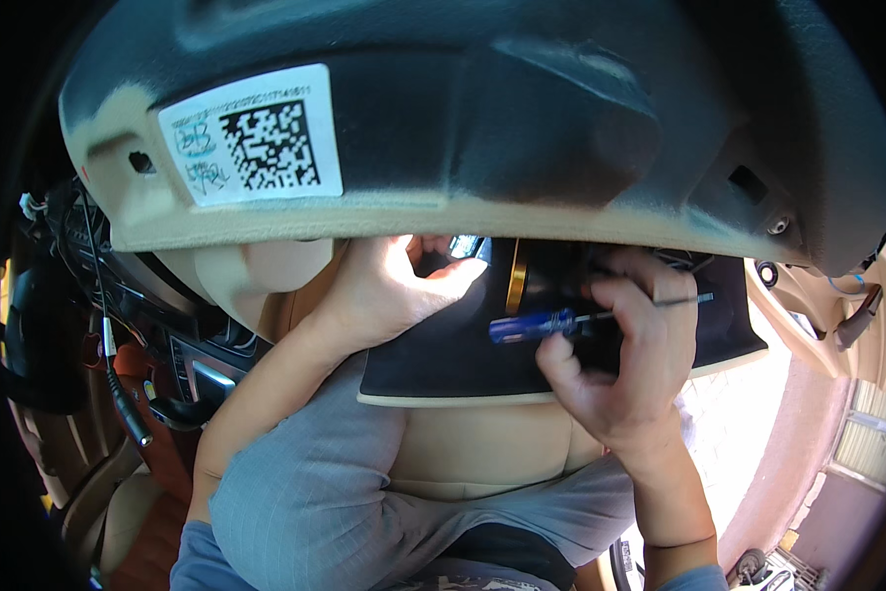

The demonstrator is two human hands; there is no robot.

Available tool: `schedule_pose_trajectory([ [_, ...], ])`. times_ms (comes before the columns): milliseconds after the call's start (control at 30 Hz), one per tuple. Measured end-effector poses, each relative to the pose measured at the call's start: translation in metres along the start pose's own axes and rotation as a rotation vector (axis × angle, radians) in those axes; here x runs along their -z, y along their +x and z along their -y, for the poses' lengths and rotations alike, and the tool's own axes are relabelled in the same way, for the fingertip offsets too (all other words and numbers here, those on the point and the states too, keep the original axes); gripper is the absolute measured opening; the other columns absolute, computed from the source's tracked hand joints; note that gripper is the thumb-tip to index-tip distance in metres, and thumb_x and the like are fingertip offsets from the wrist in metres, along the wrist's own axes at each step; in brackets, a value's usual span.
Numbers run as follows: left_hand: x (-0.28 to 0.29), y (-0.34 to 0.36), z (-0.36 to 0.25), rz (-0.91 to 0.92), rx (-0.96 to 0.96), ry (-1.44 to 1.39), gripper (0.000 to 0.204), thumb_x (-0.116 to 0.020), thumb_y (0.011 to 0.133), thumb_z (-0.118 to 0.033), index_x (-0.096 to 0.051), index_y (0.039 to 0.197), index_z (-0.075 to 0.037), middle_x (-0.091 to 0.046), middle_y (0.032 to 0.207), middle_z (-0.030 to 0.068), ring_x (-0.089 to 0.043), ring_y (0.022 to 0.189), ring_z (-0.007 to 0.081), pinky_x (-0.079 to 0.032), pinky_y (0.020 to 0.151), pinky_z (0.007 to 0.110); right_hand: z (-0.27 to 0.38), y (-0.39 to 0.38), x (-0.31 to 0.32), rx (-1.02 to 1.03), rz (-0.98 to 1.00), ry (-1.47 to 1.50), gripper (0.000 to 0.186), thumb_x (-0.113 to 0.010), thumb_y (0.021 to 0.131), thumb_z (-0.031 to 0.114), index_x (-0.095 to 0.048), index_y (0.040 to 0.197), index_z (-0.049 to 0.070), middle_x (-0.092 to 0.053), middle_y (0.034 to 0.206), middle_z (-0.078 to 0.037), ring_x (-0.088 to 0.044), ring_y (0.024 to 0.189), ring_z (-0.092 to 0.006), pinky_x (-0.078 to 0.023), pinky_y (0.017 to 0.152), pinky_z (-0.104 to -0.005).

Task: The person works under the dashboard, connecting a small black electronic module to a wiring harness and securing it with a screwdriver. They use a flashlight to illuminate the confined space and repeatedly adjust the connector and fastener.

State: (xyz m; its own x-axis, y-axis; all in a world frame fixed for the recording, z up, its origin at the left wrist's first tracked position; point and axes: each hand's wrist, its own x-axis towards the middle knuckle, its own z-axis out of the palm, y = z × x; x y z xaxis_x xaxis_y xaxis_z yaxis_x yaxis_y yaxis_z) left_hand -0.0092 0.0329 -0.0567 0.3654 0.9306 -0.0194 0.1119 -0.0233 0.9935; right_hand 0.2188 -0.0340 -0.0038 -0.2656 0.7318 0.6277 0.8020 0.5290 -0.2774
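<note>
Right hand (630, 364) at 3 o'clock, gripping blue-handled, metal-shafted screwdriver (532, 327), tip toward 3, handle toward 9. Left hand (384, 291) at 9, curled by small bright-faced object (466, 245); grip hidden under beige-and-black moulded panel (522, 138), can't tell.

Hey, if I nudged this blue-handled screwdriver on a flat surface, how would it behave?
The screwdriver would likely stay stiff, its slim shaft looking straight. It might roll in a curve, since the handle looks thicker than the shaft.
</note>
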Motion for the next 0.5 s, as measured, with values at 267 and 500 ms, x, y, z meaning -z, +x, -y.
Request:
schedule_pose_trajectory([
  [267, 0.0074, -0.0054, 0.0022, 0.006, -0.076, 0.161, 0.028, -0.078, 0.085, -0.004, -0.072, 0.111, 0.002, -0.075, 0.105, 0.0103, -0.07, 0.096, 0.0187, -0.054, 0.088, 0.03, 0.0104, -0.0051, -0.0005, 0.002, -0.043, -0.023, 0.043, -0.08, 0.063, 0.009, -0.073, 0.105, 0.007, -0.066, 0.106, -0.014, -0.057, 0.077, -0.0254, -0.049, 0.061, -0.032],
  [500, 0.0078, -0.0087, -0.0008, 0.05, -0.087, 0.111, 0.031, -0.074, 0.085, 0.008, -0.07, 0.116, 0.002, -0.073, 0.108, 0.0081, -0.071, 0.1, 0.0174, -0.058, 0.091, 0.031, 0.0117, -0.0006, -0.003, -0.028, -0.025, 0.023, 0.042, -0.076, 0.062, 0.008, -0.073, 0.103, 0.006, -0.065, 0.103, -0.014, -0.059, 0.077, -0.0257, -0.05, 0.059, -0.0319],
])
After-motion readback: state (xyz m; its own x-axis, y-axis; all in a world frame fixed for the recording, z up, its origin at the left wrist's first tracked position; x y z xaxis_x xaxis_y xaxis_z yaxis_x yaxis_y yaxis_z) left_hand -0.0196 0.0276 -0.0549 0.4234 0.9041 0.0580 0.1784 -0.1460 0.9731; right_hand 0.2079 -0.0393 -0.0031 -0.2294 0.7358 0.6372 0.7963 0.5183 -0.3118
